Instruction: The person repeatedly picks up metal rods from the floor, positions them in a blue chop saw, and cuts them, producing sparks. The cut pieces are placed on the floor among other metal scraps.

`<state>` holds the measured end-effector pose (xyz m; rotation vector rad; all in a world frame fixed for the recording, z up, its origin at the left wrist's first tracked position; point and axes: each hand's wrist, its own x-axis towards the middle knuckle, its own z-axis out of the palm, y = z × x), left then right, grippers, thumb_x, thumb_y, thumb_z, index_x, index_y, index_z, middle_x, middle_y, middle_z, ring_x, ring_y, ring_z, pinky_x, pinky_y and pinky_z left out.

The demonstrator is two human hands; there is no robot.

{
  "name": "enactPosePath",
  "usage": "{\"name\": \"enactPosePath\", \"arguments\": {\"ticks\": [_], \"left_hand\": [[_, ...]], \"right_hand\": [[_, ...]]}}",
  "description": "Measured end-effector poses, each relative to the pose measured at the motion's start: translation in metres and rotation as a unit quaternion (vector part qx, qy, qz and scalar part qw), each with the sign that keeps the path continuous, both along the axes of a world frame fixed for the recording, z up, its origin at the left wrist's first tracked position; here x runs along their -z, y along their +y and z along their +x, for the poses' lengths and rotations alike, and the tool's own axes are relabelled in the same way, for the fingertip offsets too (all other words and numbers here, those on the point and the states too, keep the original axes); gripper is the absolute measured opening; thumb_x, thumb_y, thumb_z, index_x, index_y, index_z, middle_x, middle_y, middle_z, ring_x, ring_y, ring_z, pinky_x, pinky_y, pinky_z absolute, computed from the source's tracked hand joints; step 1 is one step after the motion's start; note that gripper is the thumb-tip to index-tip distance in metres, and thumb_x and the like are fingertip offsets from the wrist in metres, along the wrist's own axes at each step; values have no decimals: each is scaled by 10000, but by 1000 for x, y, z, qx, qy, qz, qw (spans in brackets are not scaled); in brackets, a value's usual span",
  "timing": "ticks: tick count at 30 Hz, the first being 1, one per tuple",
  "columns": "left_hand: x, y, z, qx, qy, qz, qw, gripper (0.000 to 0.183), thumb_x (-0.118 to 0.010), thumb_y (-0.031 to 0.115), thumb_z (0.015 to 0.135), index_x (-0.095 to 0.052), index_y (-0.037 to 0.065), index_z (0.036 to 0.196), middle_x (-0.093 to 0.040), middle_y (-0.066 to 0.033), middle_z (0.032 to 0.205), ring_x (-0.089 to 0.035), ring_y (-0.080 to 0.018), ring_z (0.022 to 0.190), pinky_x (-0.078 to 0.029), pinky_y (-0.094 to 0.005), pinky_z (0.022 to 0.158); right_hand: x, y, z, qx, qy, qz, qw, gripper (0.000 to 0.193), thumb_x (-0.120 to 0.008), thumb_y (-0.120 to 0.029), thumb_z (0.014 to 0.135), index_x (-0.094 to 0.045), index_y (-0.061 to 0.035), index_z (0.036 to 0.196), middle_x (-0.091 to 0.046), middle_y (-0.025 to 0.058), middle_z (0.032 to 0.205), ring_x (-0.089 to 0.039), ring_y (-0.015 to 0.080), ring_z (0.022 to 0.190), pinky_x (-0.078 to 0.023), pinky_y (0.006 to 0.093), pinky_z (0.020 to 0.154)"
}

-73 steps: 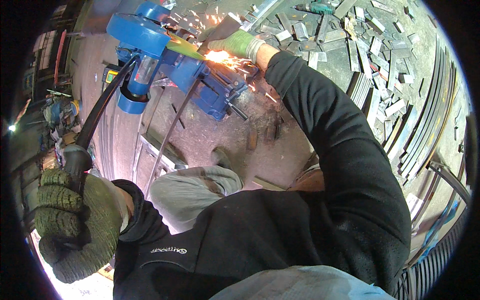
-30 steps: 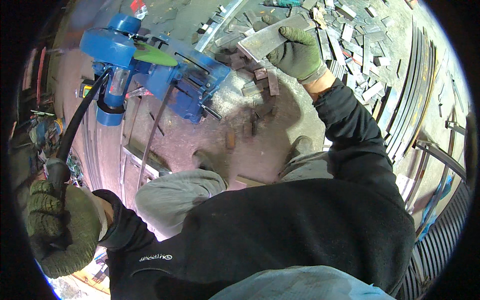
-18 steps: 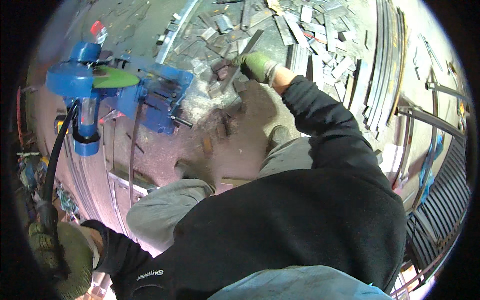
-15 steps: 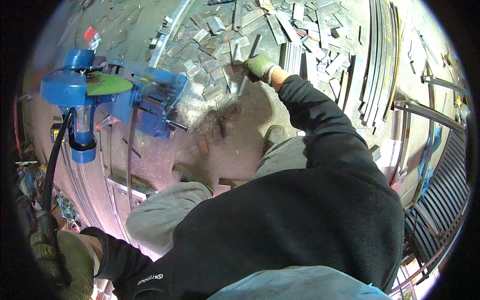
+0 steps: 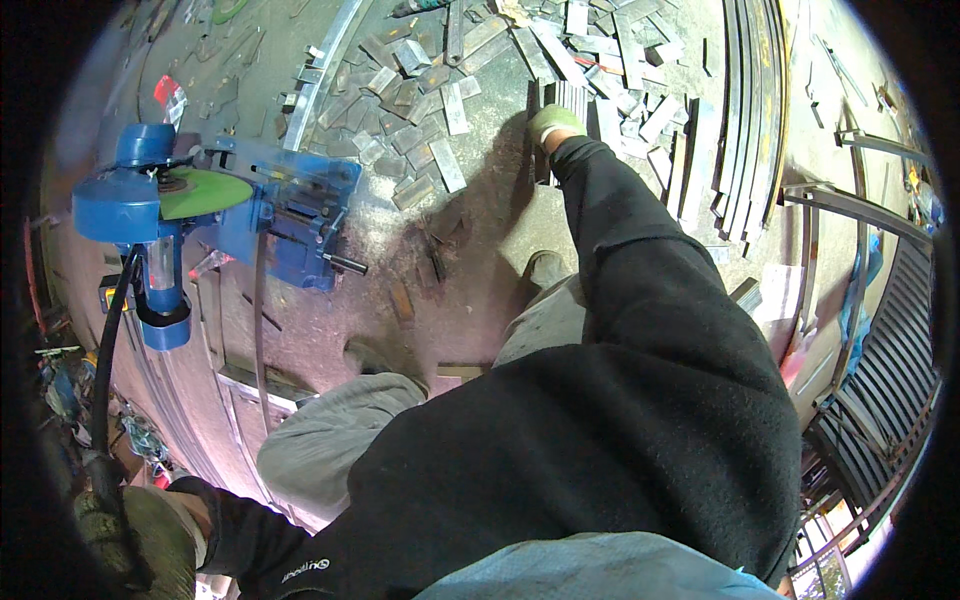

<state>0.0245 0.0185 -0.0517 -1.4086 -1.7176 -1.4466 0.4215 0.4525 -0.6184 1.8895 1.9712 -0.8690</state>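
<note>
At the lower left my left hand (image 5: 140, 540), in a green work glove, is closed round the black handle (image 5: 103, 470) of a blue cut-off saw (image 5: 115, 205) with a green abrasive disc (image 5: 207, 193). My right arm reaches forward across the floor. My gloved right hand (image 5: 556, 122) is closed on a narrow flat steel strip (image 5: 542, 172), seen on edge and partly hidden by the glove. This strip lies against the left side of a neat stack of flat steel strips (image 5: 568, 95). The fingertips are mostly hidden.
Many loose cut steel pieces (image 5: 415, 130) lie scattered ahead. Long steel bars (image 5: 745, 130) run along the right side. A blue vise base (image 5: 300, 215) adjoins the saw, and a dark slatted metal frame (image 5: 880, 370) stands far right. My shoes (image 5: 545, 268) are close to small offcuts (image 5: 402, 300).
My right hand has moved right with the steel strip, from the loose pieces to the side of the stack. My left hand stays on the saw handle. The view has shifted slightly.
</note>
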Motion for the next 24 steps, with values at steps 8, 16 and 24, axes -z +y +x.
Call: {"name": "enactPosePath", "arguments": {"ticks": [8, 16, 24], "left_hand": [[2, 1, 1, -7, -4, -13, 1000, 265, -795, 171, 1165, -669, -6, 1317, -695, -108, 962, -691, -220, 814, -569, -345, 709], [6, 3, 3, -4, -8, -24, 1000, 262, -791, 172, 1171, -683, -12, 1323, -712, -116, 977, -704, -222, 830, -580, -347, 723], [10, 0, 1, -7, -11, -30, 999, 261, -787, 173, 1176, -697, -19, 1329, -728, -124, 993, -718, -223, 847, -590, -349, 737]], "right_hand": [[-5, -15, 11, 7, -33, 9, 999, 444, -696, -378, 1140, -922, -110, 1412, -872, 223, 1474, -822, 428, 1425, -644, 529, 1173], [-18, -2, 24, 6, -52, 64, 997, 428, -673, -377, 1147, -936, -129, 1374, -890, 229, 1422, -854, 421, 1365, -667, 550, 1122], [-52, -129, 25, -191, 33, 26, 981, 454, -723, -466, 1119, -953, -74, 1123, -904, 277, 1139, -895, 498, 1107, -709, 567, 933]]}}
